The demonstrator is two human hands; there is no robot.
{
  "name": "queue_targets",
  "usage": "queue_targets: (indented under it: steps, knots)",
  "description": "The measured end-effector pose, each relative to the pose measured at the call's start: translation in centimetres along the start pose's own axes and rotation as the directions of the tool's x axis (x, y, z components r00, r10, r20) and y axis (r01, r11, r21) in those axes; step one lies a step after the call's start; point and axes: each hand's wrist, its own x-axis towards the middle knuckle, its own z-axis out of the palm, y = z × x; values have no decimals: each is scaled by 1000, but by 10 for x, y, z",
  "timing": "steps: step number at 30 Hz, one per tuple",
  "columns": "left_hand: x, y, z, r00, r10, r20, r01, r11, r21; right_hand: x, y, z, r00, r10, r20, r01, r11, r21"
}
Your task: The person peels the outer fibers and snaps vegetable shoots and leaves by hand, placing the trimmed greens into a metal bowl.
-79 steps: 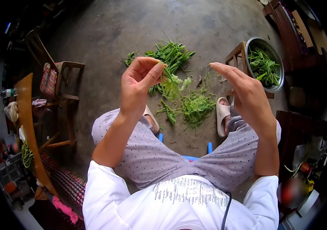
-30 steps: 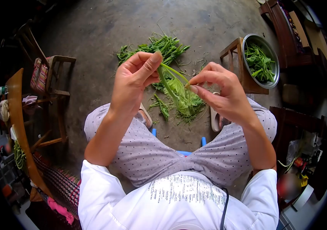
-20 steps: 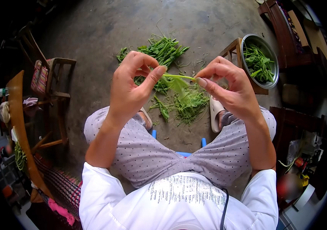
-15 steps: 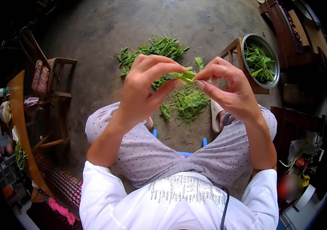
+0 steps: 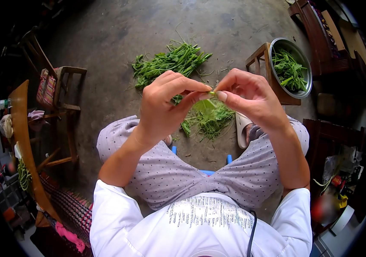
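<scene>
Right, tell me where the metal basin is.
In the head view, the metal basin sits on the person's right, on the wooden stool, beyond the right hand.

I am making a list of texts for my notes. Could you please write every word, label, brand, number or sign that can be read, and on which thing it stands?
No text can be read with certainty.
White shirt: rows of dark print on the chest, too small and blurred to read.
Bottle at the left edge: any writing on it is too small to read.
</scene>
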Motion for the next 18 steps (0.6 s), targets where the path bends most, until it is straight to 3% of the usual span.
queue_targets:
  steps: [2, 3, 5, 6, 8, 11, 18]
  knots:
    - [-2, 1, 1, 986, -163, 36, 167, 955, -245, 0, -1, -2, 998, 54, 38, -57, 995, 85]
    - [-3, 0, 1, 986, -161, 35, 165, 956, -245, 0, -1, -2, 991, 107, 81, -119, 979, 167]
    - [-5, -3, 3, 953, -282, 114, 303, 841, -448, 0, -3, 0, 989, 110, 98, -131, 960, 247]
    - [-5, -3, 5, 953, -281, 112, 301, 843, -447, 0, -4, 1, 987, 113, 115, -145, 934, 326]
    - [-4, -2, 9, 931, -350, 102, 330, 692, -642, 1, -4, 3, 984, 127, 122, -164, 915, 368]
    - [-7, -4, 12, 927, -363, 93, 315, 620, -719, 2, 0, 4, 981, 141, 137, -188, 871, 455]
    - [-7, -1, 15, 929, -368, 29, 270, 623, -734, 4, 2, 5, 970, 178, 168, -242, 810, 534]
